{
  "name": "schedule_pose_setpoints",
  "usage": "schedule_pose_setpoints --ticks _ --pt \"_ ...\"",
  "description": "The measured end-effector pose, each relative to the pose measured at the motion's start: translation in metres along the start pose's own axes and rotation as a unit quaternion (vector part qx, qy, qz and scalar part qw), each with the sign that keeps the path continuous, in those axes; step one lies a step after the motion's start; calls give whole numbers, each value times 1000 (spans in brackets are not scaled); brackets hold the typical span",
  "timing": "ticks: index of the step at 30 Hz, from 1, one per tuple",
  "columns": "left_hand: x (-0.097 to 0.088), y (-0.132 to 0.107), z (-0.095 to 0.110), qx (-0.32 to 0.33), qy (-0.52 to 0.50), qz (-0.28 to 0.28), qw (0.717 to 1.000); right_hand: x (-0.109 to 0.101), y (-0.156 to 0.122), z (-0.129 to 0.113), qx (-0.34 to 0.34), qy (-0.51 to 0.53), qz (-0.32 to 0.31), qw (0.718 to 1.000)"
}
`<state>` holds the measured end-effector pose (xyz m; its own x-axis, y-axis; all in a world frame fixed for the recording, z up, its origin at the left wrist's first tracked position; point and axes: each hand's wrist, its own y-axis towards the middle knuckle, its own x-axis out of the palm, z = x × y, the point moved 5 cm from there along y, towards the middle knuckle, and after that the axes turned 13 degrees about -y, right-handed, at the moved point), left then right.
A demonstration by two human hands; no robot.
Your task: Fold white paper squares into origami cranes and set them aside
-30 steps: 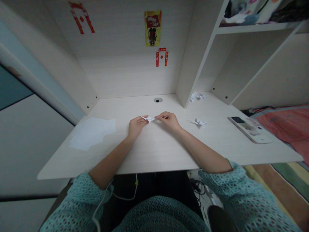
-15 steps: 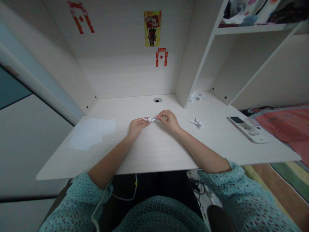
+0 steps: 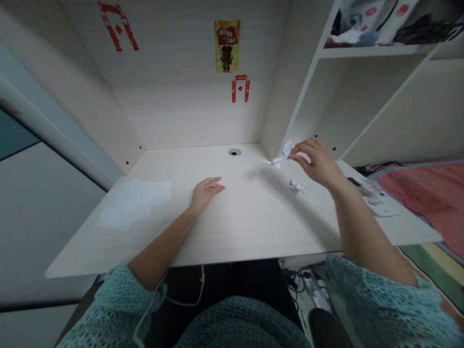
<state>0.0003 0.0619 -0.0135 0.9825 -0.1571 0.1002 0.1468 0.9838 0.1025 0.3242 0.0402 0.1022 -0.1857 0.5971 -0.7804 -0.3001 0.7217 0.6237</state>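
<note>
My right hand (image 3: 316,162) is raised above the desk at the right, its fingers pinched on a small folded white paper figure (image 3: 277,161). The figure hangs in the air near the shelf divider. My left hand (image 3: 205,190) rests on the desk (image 3: 232,217) near the middle, fingers loosely apart and holding nothing. Another folded white paper figure (image 3: 296,185) lies on the desk just below my right hand. A third piece of white paper (image 3: 288,147) shows just behind the held figure, by the divider's foot.
Flat white paper sheets (image 3: 132,208) lie at the desk's left. A phone (image 3: 375,200) lies at the right, partly behind my right arm. A cable hole (image 3: 234,152) is at the back. A shelf unit (image 3: 362,82) rises at the right; a bed with a red cover (image 3: 427,193) lies beyond.
My right hand has lifted the folded paper figure off the desk and carried it up and to the right. My left hand has let go of it and stays on the desk.
</note>
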Motion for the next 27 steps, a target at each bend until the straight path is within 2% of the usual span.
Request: schedule_pose_setpoints --ticks 3,5,7,9,17,20,22,24,27 --pt "4 -1 1 -4 1 -14 1000 23 -40 61 6 -65 -24 998" --pt "5 -1 0 -5 -1 -19 1000 40 -68 93 16 -96 -39 994" --pt "6 -1 0 -5 -5 -21 1000 51 -92 115 43 -106 -51 992" --pt "6 0 -1 -10 0 -18 1000 57 -106 125 62 -108 -61 990" --pt "7 -2 4 -46 51 -1 998 72 -108 119 68 -111 -97 987" --pt "8 -3 3 -49 53 -5 997 69 -107 118 68 -109 -106 986" --pt "8 -2 1 -47 58 -13 997 58 -101 111 72 -107 -102 986" --pt "8 -1 -1 -34 62 -26 997 39 -86 94 80 -97 -75 989" --pt "6 0 0 9 80 -45 996 8 -51 44 74 -60 -38 995"
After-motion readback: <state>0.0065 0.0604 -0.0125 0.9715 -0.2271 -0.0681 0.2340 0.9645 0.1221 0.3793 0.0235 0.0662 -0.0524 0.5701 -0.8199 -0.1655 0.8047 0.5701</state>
